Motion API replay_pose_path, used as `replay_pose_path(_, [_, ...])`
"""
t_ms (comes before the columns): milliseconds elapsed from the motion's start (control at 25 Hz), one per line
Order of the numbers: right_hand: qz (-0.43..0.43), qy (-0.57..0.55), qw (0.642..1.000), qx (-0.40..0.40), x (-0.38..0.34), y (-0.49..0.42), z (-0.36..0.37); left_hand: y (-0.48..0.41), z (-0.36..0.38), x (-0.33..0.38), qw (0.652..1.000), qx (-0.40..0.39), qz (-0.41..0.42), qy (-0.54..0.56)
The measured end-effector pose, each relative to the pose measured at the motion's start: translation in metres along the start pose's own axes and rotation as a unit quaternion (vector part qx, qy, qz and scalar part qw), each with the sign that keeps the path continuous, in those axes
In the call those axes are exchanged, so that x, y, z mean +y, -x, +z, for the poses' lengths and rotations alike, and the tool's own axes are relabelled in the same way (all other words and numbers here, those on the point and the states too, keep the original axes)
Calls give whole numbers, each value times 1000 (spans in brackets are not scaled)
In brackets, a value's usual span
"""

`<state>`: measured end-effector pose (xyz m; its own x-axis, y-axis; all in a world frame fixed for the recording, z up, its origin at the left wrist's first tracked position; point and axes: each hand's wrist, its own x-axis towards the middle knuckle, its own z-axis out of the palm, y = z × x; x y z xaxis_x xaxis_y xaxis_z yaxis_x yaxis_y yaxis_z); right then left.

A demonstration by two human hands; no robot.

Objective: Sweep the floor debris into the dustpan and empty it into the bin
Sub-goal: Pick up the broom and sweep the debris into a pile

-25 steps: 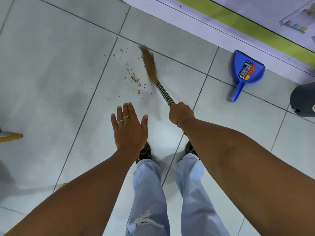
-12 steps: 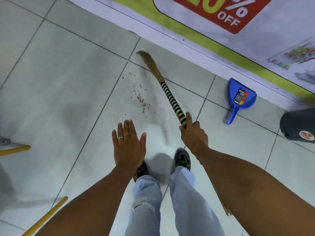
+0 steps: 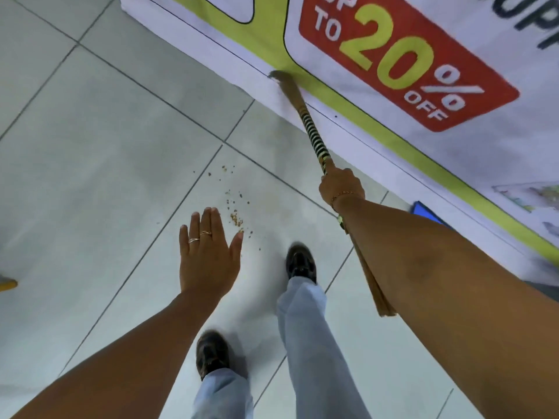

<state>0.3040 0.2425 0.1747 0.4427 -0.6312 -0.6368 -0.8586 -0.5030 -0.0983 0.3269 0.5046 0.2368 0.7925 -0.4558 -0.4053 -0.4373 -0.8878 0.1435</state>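
Observation:
My right hand (image 3: 341, 186) grips a grass broom (image 3: 314, 135) by its black-and-yellow banded handle. The broom points up and away, its tip lifted in front of the banner. Small brown debris (image 3: 236, 219) is scattered on the grey floor tiles, just beyond my left hand (image 3: 208, 255), which hovers flat, fingers together, holding nothing. Only a corner of the blue dustpan (image 3: 426, 212) shows by the banner's foot, behind my right forearm. No bin shows in this view.
A white, green and red sale banner (image 3: 402, 68) runs along the far wall, close ahead. My two feet (image 3: 299, 263) in dark shoes stand mid-step on the tiles. A yellow pole end (image 3: 7, 285) pokes in at the left edge.
The broom tip has lifted off the floor near the debris and swung up towards the banner. I have stepped forward; the dustpan slid behind my right arm and the dark bin left the view.

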Motion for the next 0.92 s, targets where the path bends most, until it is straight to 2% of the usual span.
replay_pose_path(120, [-36,48,996,-61,0,-46,-10,-37,1,31,999,-9,-39,28])
replay_pose_path(280, [-100,71,986,-115,-3,-68,8,-66,4,65,997,-25,-40,53])
replay_pose_path(520, [-129,107,980,-103,12,-70,13,-72,6,64,996,-33,-68,42])
replay_pose_path(920, [-283,328,892,-129,34,-44,4,-44,12,59,994,-55,-87,30])
